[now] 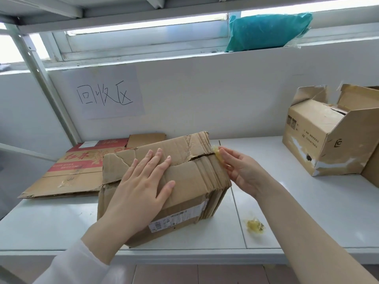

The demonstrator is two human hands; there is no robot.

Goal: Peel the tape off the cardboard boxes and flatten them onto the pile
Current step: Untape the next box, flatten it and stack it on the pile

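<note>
One closed cardboard box [180, 193] sits mid-worktop [307, 203], its long axis running left to right with the right end angled slightly far. Its top seam follows that line, and a shipping label [176, 219] faces near. The left hand [143, 179] lies flat on the box top, fingers straight and spread, pointing far. The right hand [240, 169] is just off the box's right end, fingertips pinching a yellowish tape strip [217, 156] where the seam meets that end.

A second, torn-open box [324, 140] stands far right, well apart from both hands. At far left lies the pile of flattened cardboard [67, 173], at least three sheets, touching the box's left side. One crumpled tape wad [255, 227] rests on the worktop, near right.
</note>
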